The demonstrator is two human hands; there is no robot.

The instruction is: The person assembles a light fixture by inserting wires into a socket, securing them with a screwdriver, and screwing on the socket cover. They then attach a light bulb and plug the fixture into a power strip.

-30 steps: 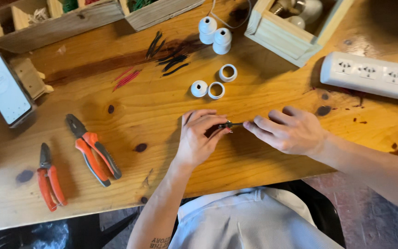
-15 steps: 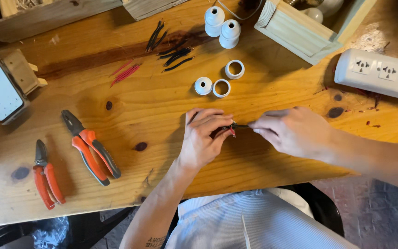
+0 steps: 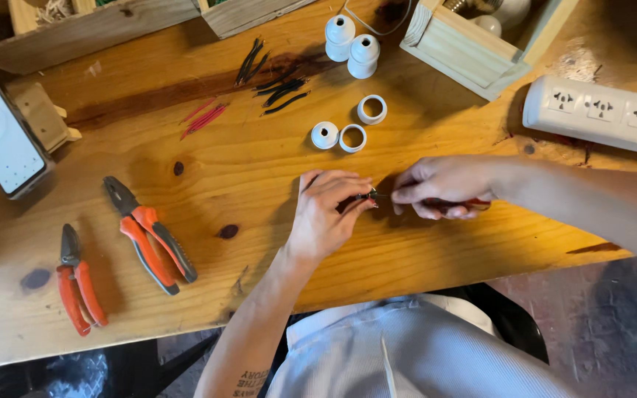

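Centrally, left hand and right hand pinch a small dark part.

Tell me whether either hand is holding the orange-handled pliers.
No: both orange-handled pliers lie on the table apart from the left hand and right hand.

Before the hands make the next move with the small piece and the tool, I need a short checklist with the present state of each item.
1. Left hand pinches the small dark piece at its fingertips: ok.
2. Right hand holds the red-handled tool, tip at the piece: ok.
3. Tip seated correctly in the piece: cannot tell, too small.
4. Both hands low over the wooden table: ok.
5. White rings and black wire pieces lie apart from the hands: ok.
6. Orange pliers lie off to the left, apart from the hands: ok.
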